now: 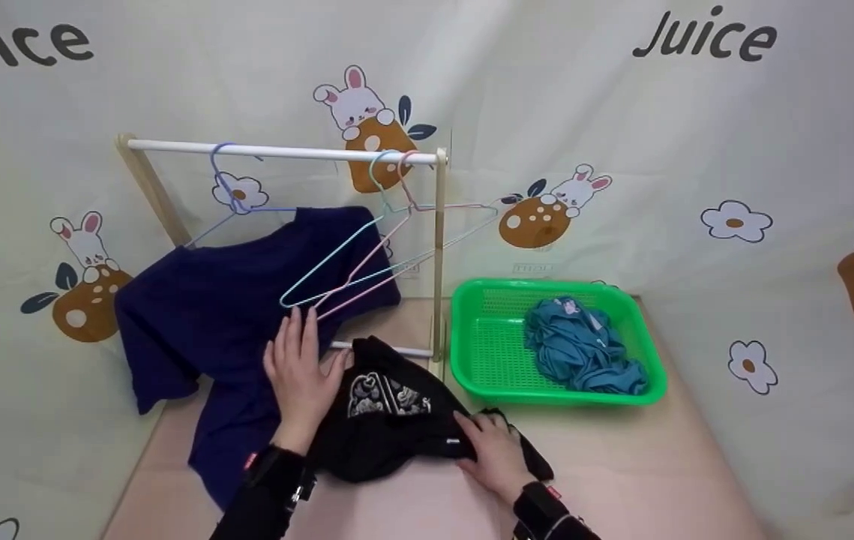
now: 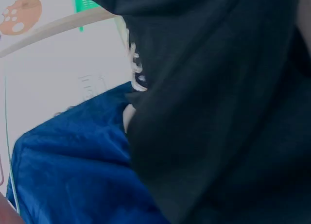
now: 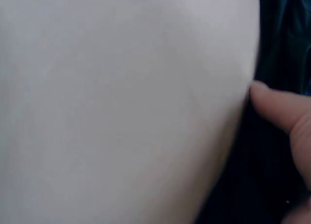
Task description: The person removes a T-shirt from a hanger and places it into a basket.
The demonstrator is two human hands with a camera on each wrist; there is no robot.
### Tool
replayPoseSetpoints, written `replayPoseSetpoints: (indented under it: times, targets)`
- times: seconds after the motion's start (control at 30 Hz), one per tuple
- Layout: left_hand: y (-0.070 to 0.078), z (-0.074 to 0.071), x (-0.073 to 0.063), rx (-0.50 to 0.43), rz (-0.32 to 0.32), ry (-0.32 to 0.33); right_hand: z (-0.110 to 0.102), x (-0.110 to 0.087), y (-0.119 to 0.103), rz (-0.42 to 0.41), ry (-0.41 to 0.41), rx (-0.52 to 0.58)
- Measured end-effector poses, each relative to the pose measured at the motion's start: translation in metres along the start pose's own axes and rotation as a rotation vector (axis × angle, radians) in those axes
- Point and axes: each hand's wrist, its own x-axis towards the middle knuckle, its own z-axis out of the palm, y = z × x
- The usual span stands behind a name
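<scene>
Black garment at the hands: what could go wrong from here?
1. Bump: the left hand appears close to the lower corner of the mint hanger, so lifting could knock it.
2. Tangle: the mint and pink hangers overlap on the rail; pulling one might catch the other.
3. Drag: the navy shirt hangs low beside the black garment and could get pulled along.

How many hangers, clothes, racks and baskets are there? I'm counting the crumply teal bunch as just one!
Hangers: 3 (blue hanger, mint hanger, pink hanger)
Clothes: 3 (dark blue shirt, black garment, teal bunch)
Racks: 1 (rack with a white rail)
Baskets: 1 (green basket)
Total: 8
</scene>
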Motion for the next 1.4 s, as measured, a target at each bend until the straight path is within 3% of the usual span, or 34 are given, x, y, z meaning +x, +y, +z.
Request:
replayPoseSetpoints:
  times: [0.2, 0.37, 0.53, 0.73, 0.93, 1.13, 1.4]
  targets:
    - [-0.011, -0.002, -0.013, 0.002, -0.027, -0.011, 0.0, 0.004, 0.0, 0.039, 0.025, -0.043]
    - [-0.023, -0.007, -0.025, 0.013, -0.066, -0.026, -0.007, 0.007, 0.002, 0.046, 0.027, 0.064]
    - [-0.035, -0.012, -0.035, 0.016, -0.136, -0.031, -0.021, 0.012, 0.002, 0.078, 0.037, 0.422]
    - [-0.043, -0.017, -0.043, 0.023, -0.191, -0.06, -0.043, 0.024, -0.008, 0.276, 0.003, 1.0]
    - [-0.046, -0.019, -0.05, 0.015, -0.216, -0.058, -0.07, 0.038, -0.019, 0.379, 0.13, 1.462]
    - [-0.044, -0.02, -0.055, 0.014, -0.226, -0.075, -0.101, 0.054, -0.023, 0.292, 0.267, 1.64]
    - [-0.043, -0.02, -0.057, 0.014, -0.233, -0.104, -0.168, 0.073, -0.021, 0.115, 0.441, 1.639]
